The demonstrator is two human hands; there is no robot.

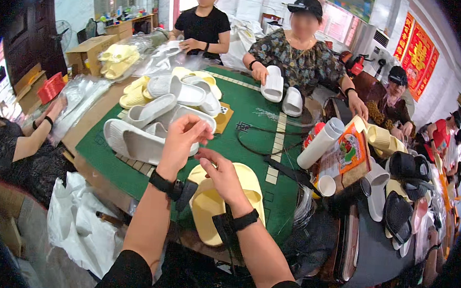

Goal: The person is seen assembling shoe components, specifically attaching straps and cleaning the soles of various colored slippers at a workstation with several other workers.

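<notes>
Two hands observed, fingers partly curled, any hold indeterminable: left hand (184, 137) near pale grey slippers (128, 139), right hand (222, 174) above yellow slippers (203, 212).

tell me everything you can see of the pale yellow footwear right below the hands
The yellow footwear has a smooth, matte surface that looks like foam or rubber, with rounded edges and a broad strap. It lies at the near side of the green mat. The right hand and its black wristband hide part of it, so I can't tell whether it is one slipper or a pair, or whether the hand touches it.
</notes>
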